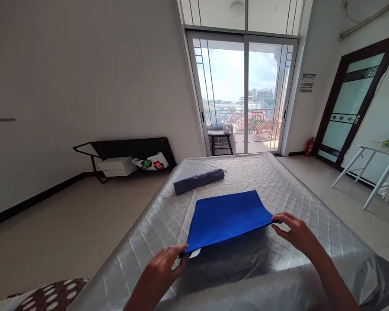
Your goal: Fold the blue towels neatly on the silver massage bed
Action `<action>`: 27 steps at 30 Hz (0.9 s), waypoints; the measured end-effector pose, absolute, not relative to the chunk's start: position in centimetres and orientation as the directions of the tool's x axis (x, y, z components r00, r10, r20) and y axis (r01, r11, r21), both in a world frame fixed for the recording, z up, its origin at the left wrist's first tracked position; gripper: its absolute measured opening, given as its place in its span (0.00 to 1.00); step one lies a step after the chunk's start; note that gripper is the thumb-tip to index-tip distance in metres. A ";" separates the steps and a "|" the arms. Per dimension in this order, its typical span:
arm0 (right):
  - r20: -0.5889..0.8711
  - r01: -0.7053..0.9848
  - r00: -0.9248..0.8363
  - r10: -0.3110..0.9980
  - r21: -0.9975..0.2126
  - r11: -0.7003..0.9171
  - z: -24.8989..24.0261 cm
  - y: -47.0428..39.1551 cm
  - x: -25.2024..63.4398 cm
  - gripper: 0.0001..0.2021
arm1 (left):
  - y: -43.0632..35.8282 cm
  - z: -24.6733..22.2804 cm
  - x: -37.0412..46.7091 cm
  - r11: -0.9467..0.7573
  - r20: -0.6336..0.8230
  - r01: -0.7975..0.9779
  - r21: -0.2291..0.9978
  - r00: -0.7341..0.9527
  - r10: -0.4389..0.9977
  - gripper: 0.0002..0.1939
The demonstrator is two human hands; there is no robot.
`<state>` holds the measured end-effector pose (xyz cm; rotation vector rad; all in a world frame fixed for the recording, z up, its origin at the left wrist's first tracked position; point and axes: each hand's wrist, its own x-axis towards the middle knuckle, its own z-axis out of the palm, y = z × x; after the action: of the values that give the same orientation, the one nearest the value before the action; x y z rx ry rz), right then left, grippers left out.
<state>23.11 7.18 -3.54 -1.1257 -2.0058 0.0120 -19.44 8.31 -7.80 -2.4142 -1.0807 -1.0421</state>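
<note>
A flat blue fabric sheet (228,218) with a dark underside lies over a silver quilted mattress (298,207). Its near edge is lifted off the surface. My left hand (164,265) pinches the near left corner between thumb and fingers, beside a small white tag (195,253). At the near right corner, my right hand (290,226) grips the sheet in the same pinching way. Beyond the sheet lies a dark blue folded or rolled fabric piece (199,180) with pale lettering, apart from both hands.
Left of the mattress, a black bench (132,149) holds white boxes (115,166) and a printed bag (152,162). Sliding glass doors (244,95) stand behind. At right are a white table (382,149) and a fire extinguisher (309,147). Brown polka-dot cloth (56,296) shows bottom left.
</note>
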 end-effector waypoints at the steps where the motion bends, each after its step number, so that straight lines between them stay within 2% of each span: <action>1: 0.657 0.704 -0.273 0.702 -0.361 0.612 -3.5 7.2 23.2 0.10 | 8.2 -7.7 -19.4 -0.680 0.717 0.732 0.038 0.455 0.529 0.09; 5: 0.707 0.722 -0.263 0.656 -0.307 0.620 -3.2 7.3 23.4 0.11 | 8.0 -7.4 -19.2 -0.705 0.717 0.705 0.072 0.455 0.529 0.08; 9: 0.749 0.754 -0.241 0.617 -0.256 0.605 -2.8 7.1 23.3 0.11 | 7.5 -6.4 -18.7 -0.701 0.726 0.711 0.054 0.454 0.517 0.07; 16: 0.796 0.793 -0.226 0.561 -0.184 0.580 -1.6 6.4 23.7 0.11 | 6.1 -3.5 -18.2 -0.658 0.758 0.736 -0.158 0.518 0.397 0.10; 23: 0.830 0.809 -0.216 0.514 -0.142 0.570 -0.2 5.2 24.0 0.10 | 5.3 -2.6 -19.2 -0.587 0.710 0.736 -0.337 0.608 0.355 0.11; 27: 0.833 0.823 -0.217 0.509 -0.124 0.554 0.4 4.7 24.1 0.10 | 4.6 -1.6 -18.8 -0.586 0.725 0.737 -0.336 0.599 0.338 0.10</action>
<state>24.07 4.65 0.38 -1.0853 -1.8818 -0.4352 -18.81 4.62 -1.56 -2.1922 -0.8464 -0.8158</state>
